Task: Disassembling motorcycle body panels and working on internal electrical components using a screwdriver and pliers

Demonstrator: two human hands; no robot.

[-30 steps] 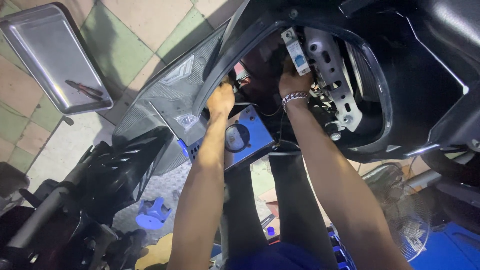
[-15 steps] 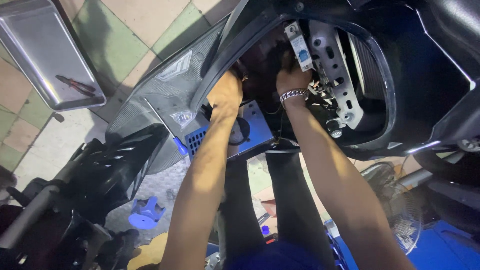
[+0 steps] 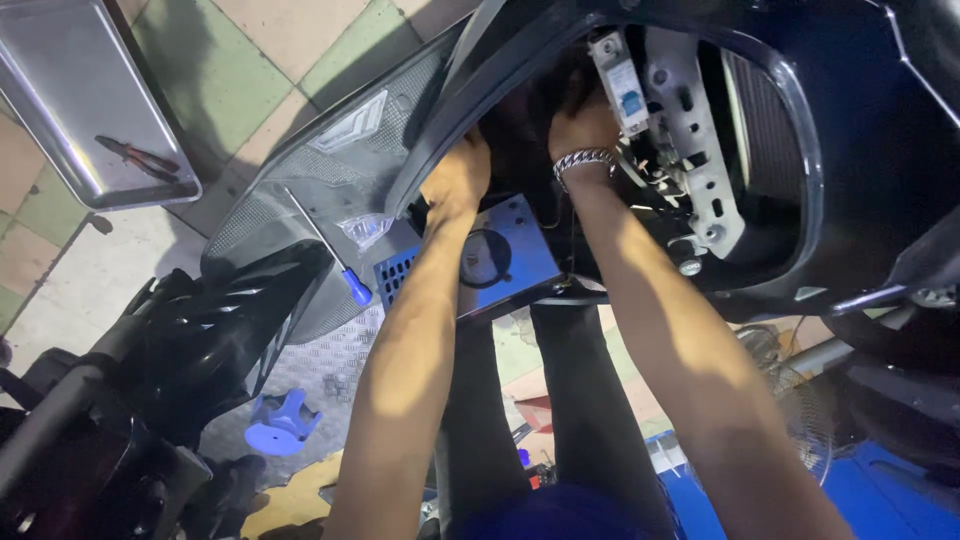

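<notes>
Both hands' fingers hidden inside fairing [image 3: 640,40]

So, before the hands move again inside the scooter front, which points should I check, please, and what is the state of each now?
1. Left hand in sight: ok, on the edge of the black cowl.
2. Right hand fingers in sight: not ok, hidden in the cavity.
3. Bracelet clear of the metal bracket: cannot tell.
4. Screwdriver lying steady on the side panel: ok.
5. Pliers in the metal tray: ok.
</notes>
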